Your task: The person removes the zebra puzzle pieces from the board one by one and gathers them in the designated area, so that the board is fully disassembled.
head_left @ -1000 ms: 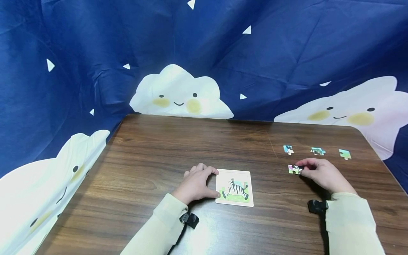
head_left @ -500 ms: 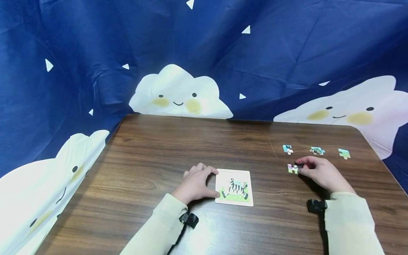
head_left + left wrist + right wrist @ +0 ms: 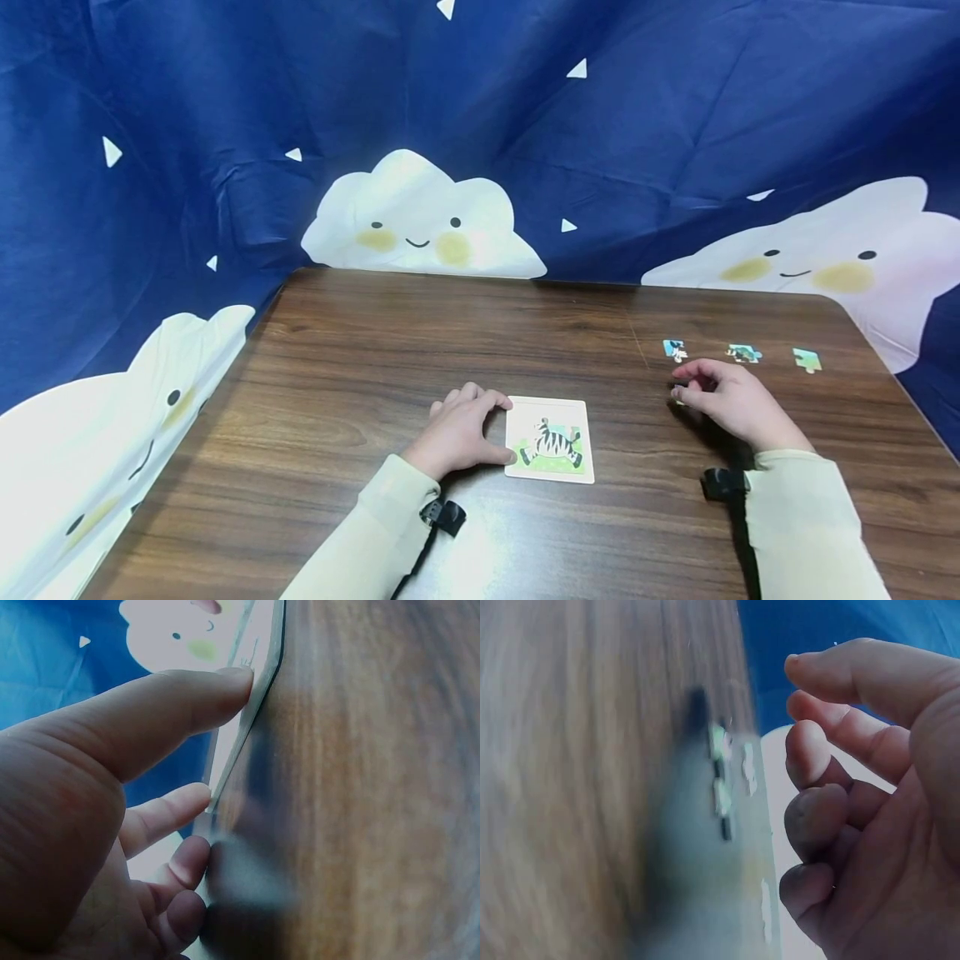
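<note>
Draped nook, cloud-print curtain (image 3: 480, 100), wood-grain table (image 3: 405, 333)

A person's right hand (image 3: 889, 832), its fingers loosely bent, is seen near a puzzle piece (image 3: 721, 796), green and black in the blur, on a wooden table (image 3: 592, 787). Two pale pieces (image 3: 749, 769) lie farther off; beyond the table's far edge is blue cloth (image 3: 795, 630) with a white patch (image 3: 775, 780).

Head view faces forward and down over the bench (image 3: 390, 350); wrist views, rolled sideways close to the hands (image 3: 82, 806) (image 3: 900, 832), share the upper-frame backdrop (image 3: 480, 108).
</note>
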The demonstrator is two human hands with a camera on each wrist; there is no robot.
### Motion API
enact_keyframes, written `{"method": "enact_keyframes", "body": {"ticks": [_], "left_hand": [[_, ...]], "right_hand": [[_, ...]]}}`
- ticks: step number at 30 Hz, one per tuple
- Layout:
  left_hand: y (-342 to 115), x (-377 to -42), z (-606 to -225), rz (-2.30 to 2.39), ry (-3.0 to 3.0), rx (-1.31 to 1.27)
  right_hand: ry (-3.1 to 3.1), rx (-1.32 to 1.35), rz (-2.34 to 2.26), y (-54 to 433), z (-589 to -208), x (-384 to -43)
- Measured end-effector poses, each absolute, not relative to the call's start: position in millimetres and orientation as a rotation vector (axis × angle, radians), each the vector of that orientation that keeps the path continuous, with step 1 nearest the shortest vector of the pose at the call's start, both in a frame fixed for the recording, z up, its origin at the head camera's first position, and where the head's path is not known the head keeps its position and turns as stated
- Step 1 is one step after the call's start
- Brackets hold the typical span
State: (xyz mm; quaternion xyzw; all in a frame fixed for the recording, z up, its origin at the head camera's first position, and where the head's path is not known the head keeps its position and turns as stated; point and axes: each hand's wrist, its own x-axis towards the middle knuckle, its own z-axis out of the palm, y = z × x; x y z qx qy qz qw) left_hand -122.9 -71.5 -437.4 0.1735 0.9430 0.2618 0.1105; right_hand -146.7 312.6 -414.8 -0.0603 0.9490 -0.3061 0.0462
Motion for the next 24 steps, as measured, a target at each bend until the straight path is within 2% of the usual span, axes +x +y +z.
{"method": "enact_keyframes", "body": {"ticks": [24], "left_hand": [[-71.9,-123.1,-436.2,0.766,2.767,0.519]], "right_hand": [[2.926,-0.345,-1.090,233.5,-419.9,-140.5]]}}
